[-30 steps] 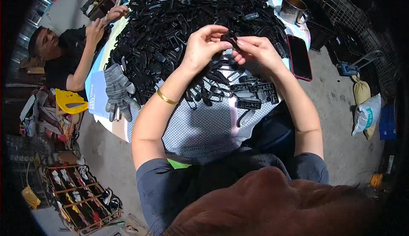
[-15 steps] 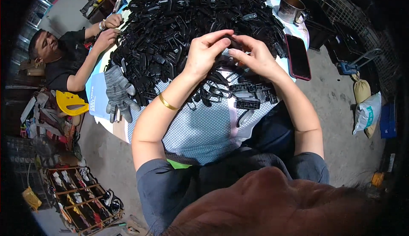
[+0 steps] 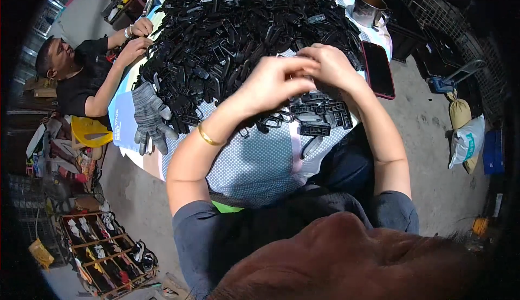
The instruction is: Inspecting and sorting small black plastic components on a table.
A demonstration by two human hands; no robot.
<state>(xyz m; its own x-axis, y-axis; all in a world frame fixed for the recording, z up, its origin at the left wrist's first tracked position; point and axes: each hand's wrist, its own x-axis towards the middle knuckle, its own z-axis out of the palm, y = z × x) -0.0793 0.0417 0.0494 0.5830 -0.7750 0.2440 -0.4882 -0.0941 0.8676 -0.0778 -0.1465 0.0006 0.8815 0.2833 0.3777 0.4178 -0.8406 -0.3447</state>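
Pile of black parts [image 3: 211,34]: left hand [image 3: 275,83], right hand [image 3: 332,67] together over near side, seemingly two-handed handling. Grip contents hidden, can't tell; next move likely calls for parting.

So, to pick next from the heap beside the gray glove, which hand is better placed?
Probably the left hand: it is nearer the gray knit glove and that side of the heap of black plastic parts. The right hand lies farther across.
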